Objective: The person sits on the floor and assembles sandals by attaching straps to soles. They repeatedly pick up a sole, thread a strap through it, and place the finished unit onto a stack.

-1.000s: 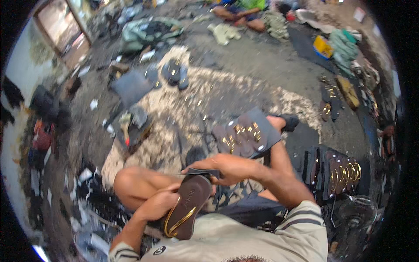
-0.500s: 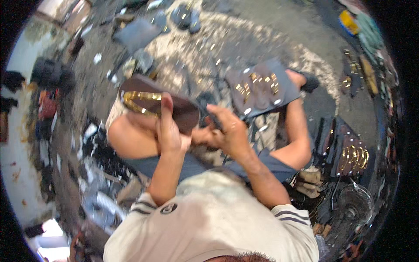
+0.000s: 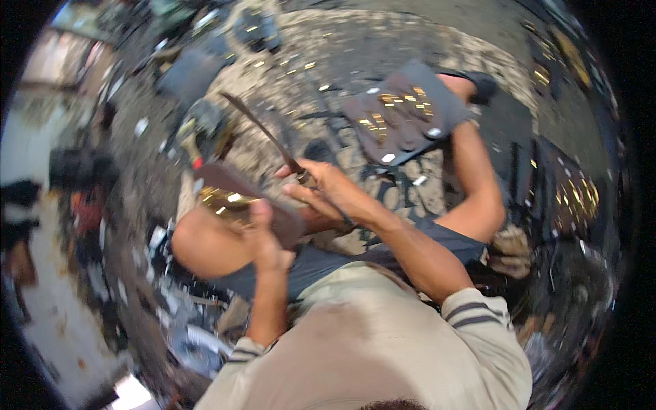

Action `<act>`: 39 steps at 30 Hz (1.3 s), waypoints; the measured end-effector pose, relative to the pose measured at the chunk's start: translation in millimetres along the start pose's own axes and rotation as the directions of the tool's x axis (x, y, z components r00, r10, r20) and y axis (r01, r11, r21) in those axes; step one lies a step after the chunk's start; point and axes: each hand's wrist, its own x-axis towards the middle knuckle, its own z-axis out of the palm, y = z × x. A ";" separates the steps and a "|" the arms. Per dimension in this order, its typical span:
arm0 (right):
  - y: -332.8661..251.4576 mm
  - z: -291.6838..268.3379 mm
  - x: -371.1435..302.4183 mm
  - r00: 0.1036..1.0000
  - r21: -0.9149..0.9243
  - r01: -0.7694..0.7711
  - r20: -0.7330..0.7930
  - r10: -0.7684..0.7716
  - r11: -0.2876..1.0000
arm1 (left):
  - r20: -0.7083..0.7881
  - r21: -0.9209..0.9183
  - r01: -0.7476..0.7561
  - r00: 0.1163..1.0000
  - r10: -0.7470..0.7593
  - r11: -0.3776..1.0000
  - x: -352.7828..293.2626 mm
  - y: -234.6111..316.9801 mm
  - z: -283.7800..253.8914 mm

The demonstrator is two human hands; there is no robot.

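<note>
My left hand (image 3: 266, 240) is closed on a dark brown sandal (image 3: 284, 217), its thumb along the side by the shiny gold strap (image 3: 229, 201). The sandal lies tilted above my bent left knee. In my right hand (image 3: 336, 194), to the right of the sandal, is a knife (image 3: 263, 130) with a long, thin, slightly curved blade. The blade points up and to the left, apart from the sandal, and the handle runs back under my palm. Motion blurs the strap and my left fingers.
Several brown sandals with gold straps rest on a dark board (image 3: 447, 113) by my right leg. More gold-strapped pieces (image 3: 574, 195) lie at the far right. Dark scraps litter the pale ground mat (image 3: 451, 48). A brush-like tool (image 3: 190, 145) with a red tip lies beyond my left knee.
The knife has come up into plain view in my right hand, its blade now raised to the upper left. My left hand has tilted the sandal and brought it slightly lower.
</note>
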 end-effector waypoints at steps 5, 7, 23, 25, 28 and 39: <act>11.2 -55.7 -42.1 0.976 0.083 -0.121 -0.170 0.133 0.989 | 0.377 0.248 -0.015 0.923 -0.082 0.969 38.1 -32.1 55.4; 1.6 -119.5 -58.4 0.867 0.268 -0.187 -0.407 0.287 0.945 | 0.442 0.223 0.155 0.864 -0.242 0.962 57.7 -73.1 88.1; 58.5 -206.4 -138.4 0.601 0.043 -0.330 -0.761 0.245 0.943 | 0.159 0.508 0.166 0.946 -0.282 0.845 192.4 -250.5 134.5; 46.6 -178.9 -125.7 0.689 0.098 -0.302 -0.665 0.288 0.948 | 0.008 0.560 0.148 0.983 -0.184 0.815 201.9 -265.8 112.2; 35.2 -151.2 -133.4 0.686 -0.135 -0.622 -0.569 0.454 0.771 | -0.032 0.557 0.279 0.948 -0.316 0.782 181.8 -249.0 108.6; 62.9 -132.8 -121.2 0.839 -0.669 -0.497 -0.533 0.109 0.553 | 0.174 0.208 0.577 0.773 -0.611 0.790 154.9 -194.6 120.1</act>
